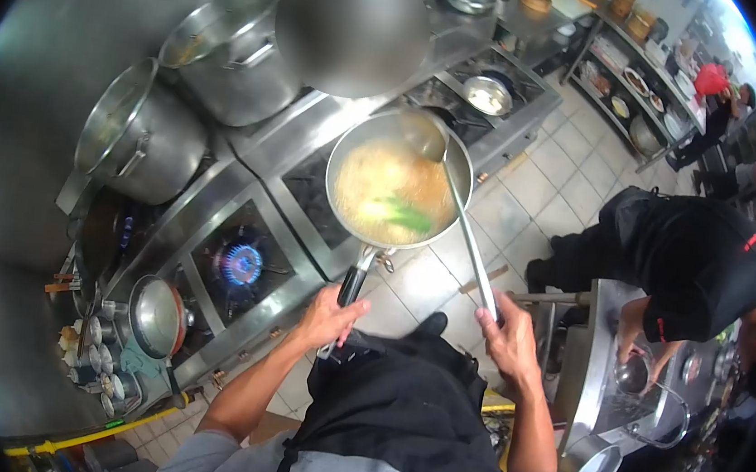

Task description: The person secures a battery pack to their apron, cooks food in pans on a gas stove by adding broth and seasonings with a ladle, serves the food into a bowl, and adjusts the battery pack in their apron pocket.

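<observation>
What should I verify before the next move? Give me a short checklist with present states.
1. Left hand secure on the frying pan: ok, closed around its handle.
2. Right hand secure on the ladle: ok, gripping near the handle's end.
3. Ladle's bowl within the pan's rim: ok.
4. Green pieces cooked through: cannot tell, they are blurred.
5. Lit burner to the pan's lower left in view covered: not ok, its blue flame burns with nothing on it.
</observation>
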`<control>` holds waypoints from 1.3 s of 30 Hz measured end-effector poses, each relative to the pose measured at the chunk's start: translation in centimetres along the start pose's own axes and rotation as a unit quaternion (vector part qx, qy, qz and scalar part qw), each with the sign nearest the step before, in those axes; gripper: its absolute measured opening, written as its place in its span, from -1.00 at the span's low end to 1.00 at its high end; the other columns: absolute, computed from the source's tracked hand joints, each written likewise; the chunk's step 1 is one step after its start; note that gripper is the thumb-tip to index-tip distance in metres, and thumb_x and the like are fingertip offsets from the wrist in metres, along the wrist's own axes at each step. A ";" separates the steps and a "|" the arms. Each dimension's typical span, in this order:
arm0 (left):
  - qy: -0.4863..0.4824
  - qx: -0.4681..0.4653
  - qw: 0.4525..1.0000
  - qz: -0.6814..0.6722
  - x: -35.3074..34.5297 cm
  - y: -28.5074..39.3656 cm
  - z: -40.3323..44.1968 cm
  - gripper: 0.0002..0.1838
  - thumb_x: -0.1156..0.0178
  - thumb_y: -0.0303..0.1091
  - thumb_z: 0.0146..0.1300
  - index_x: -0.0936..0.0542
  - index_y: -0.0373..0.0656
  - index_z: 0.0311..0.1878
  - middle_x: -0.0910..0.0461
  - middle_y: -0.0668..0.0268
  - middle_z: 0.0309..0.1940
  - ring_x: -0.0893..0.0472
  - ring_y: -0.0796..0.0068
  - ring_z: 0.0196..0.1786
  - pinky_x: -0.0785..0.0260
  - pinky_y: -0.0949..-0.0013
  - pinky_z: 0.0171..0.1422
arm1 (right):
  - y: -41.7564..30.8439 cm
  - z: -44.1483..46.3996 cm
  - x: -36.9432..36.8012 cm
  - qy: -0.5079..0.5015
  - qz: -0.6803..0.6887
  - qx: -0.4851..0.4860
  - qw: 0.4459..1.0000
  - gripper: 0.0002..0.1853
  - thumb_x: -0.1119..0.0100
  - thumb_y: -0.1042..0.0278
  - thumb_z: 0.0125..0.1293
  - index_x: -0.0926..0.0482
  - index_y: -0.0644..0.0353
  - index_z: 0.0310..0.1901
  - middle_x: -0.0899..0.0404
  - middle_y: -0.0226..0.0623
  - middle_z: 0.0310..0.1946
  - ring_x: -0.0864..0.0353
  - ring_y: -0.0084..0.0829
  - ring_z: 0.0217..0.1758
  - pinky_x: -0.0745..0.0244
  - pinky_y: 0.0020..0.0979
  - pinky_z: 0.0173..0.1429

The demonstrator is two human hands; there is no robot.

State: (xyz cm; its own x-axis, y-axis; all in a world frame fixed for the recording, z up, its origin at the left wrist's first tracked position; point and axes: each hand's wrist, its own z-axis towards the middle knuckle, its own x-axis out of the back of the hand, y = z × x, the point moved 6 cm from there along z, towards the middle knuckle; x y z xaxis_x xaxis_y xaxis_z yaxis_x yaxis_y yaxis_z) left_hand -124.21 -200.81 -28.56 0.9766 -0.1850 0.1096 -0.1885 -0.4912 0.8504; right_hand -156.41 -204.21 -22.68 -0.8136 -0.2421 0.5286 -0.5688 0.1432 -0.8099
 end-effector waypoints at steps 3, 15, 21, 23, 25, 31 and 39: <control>-0.015 -0.019 1.000 -0.003 -5.0 3.5 5.3 -0.66 -0.31 -0.13 0.44 -0.47 -0.20 -0.24 -0.44 0.40 -0.65 -0.45 0.57 -0.74 -0.32 0.42 -0.67 | 1.8 3.0 6.0 0.033 -0.039 0.071 0.996 -0.55 -0.28 0.23 0.43 -0.58 0.32 0.25 -0.49 -0.21 -0.58 -0.50 -0.43 -0.51 -0.44 -0.27 -0.30; -0.125 -0.019 0.992 -0.004 -19.9 20.8 25.6 -0.71 -0.34 -0.24 0.41 -0.43 -0.18 -0.19 -0.41 0.44 -0.63 -0.41 0.63 -0.72 -0.32 0.41 -0.69 | 6.1 12.9 22.7 0.105 0.180 -0.077 0.975 -0.51 -0.25 0.30 0.48 -0.50 0.32 0.35 -0.42 -0.51 -0.61 -0.37 -0.66 -0.65 -0.30 -0.47 -0.53; -0.170 -0.059 0.982 0.054 -25.8 29.3 38.0 -0.72 -0.34 -0.21 0.41 -0.47 -0.16 -0.22 -0.44 0.44 -0.65 -0.41 0.65 -0.72 -0.30 0.44 -0.69 | 7.7 22.1 31.5 0.157 0.215 -0.081 0.960 -0.51 -0.24 0.33 0.46 -0.49 0.33 0.36 -0.42 -0.50 -0.62 -0.36 -0.65 -0.69 -0.28 -0.48 -0.56; -0.193 -0.056 0.977 0.067 -27.4 32.5 41.8 -0.68 -0.34 -0.19 0.41 -0.46 -0.22 -0.16 -0.47 0.38 -0.65 -0.45 0.59 -0.72 -0.34 0.39 -0.65 | 8.1 25.3 34.7 0.184 0.191 -0.102 0.959 -0.49 -0.24 0.34 0.46 -0.47 0.35 0.38 -0.42 -0.50 -0.63 -0.37 -0.66 -0.69 -0.28 -0.48 -0.58; -0.200 -0.067 0.974 0.081 -28.9 36.2 44.4 -0.71 -0.31 -0.21 0.43 -0.45 -0.20 -0.19 -0.45 0.38 -0.66 -0.44 0.59 -0.71 -0.32 0.39 -0.66 | 7.8 28.0 38.1 0.191 0.192 -0.098 0.958 -0.47 -0.25 0.33 0.46 -0.46 0.37 0.38 -0.44 -0.48 -0.63 -0.38 -0.65 -0.70 -0.29 -0.48 -0.57; -0.216 -0.061 0.971 0.075 -32.1 43.9 52.9 -0.71 -0.32 -0.24 0.43 -0.42 -0.18 -0.24 -0.45 0.39 -0.63 -0.43 0.60 -0.71 -0.32 0.37 -0.66 | 7.6 33.7 47.2 0.237 0.067 -0.118 0.962 -0.47 -0.23 0.26 0.48 -0.48 0.36 0.37 -0.46 -0.38 -0.64 -0.46 -0.57 -0.69 -0.38 -0.43 -0.53; -0.216 -0.051 0.970 0.096 -37.6 47.3 65.0 -0.73 -0.31 -0.27 0.38 -0.45 -0.20 -0.31 -0.49 0.37 -0.63 -0.52 0.55 -0.67 -0.39 0.34 -0.63 | 13.3 41.8 53.0 0.144 0.167 -0.211 0.952 -0.72 -0.07 0.29 0.60 -0.51 0.35 0.13 -0.41 -0.44 -0.62 -0.37 -0.61 -0.72 -0.34 -0.48 -0.63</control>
State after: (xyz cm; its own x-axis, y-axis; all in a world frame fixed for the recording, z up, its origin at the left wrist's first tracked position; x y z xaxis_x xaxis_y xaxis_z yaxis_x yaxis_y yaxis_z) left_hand -176.55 -272.41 -25.86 0.7856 -0.6154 0.0642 -0.3309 -0.3301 0.8841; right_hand -202.05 -255.29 -16.07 -0.9225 0.1498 0.3558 -0.2201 0.5530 -0.8036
